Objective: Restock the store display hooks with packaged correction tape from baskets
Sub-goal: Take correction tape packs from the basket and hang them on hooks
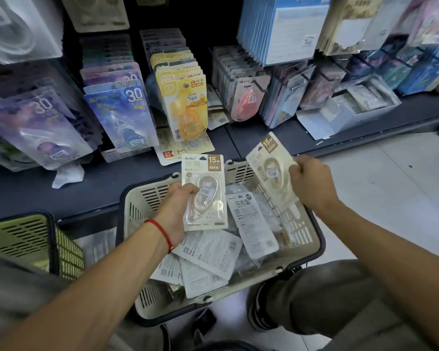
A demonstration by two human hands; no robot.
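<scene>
Your left hand (180, 206) holds one cream pack (205, 191) upright, thumb on its front, just above the beige basket (312, 231). Your right hand (312, 181) pinches a second pack (270, 171) by its right edge; this one is tilted to the left and hangs over the far right corner of the basket. Both packs show the "15M" label, so they seem to be the same product.

Before you hang them, I think it is good to turn both packs the same way, face to you, and to find the hang hole at the top of each card. Hold the card near the top when you push it on a hook, because the thin edge can bend. I cannot see an empty hook for this cream type; the hooks in front carry blue packs (123, 110), yellow packs (185, 102) and pink packs (246, 100).

The beige basket has many more packs inside, most lying face down in a loose pile. The green basket (18, 239) at the left shows only its wall and rim, so I cannot tell what is in it.
</scene>
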